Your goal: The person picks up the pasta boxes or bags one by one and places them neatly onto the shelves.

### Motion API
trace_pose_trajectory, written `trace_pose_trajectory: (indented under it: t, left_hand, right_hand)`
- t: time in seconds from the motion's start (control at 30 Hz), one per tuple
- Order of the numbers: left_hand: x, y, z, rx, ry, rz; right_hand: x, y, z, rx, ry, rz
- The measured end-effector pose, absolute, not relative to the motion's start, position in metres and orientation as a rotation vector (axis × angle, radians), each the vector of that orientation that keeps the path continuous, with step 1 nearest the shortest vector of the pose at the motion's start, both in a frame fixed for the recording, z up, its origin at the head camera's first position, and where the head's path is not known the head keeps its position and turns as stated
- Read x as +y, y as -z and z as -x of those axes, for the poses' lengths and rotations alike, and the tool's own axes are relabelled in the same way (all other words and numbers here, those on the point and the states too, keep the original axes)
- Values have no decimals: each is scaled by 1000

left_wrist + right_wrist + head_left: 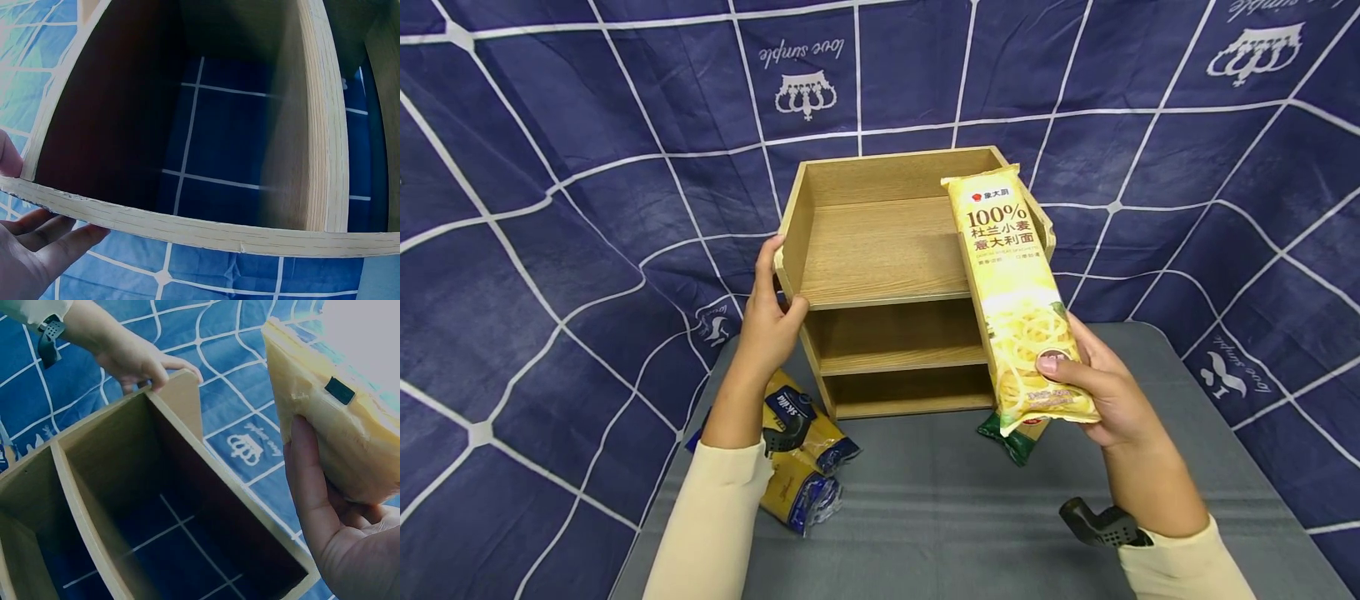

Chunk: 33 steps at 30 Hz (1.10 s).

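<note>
head view: spaghetti pack (1017,300) held upright in front of wooden shelf unit (887,275), right hand (1105,392) fingers clamped round its lower end. risk: top-heavy pack could tip or slip, grip being low. left hand (772,321) grips the shelf's left wall, thumb hooked over the edge, arm extended.

perhaps a staged set: draped backdrop cloth (587,167)

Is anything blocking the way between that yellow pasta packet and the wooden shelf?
Nothing visible does. The right hand holds the pasta packet just in front of the wooden shelf, whose tiers look empty. The left hand grips only the shelf's left side wall.
</note>
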<state>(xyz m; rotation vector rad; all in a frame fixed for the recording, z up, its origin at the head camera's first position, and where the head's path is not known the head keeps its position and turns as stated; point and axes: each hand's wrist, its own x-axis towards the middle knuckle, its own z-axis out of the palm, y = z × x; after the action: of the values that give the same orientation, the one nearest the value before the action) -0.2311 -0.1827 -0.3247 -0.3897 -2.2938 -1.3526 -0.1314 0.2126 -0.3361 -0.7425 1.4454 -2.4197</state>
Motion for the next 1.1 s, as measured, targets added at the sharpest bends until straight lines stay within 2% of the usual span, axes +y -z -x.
trace_pose_trajectory:
  t: [1.1]
  left_hand:
    - [-181, 324, 230, -2305, 1347, 352]
  right_hand:
    - [212, 341, 142, 1358, 2452, 669]
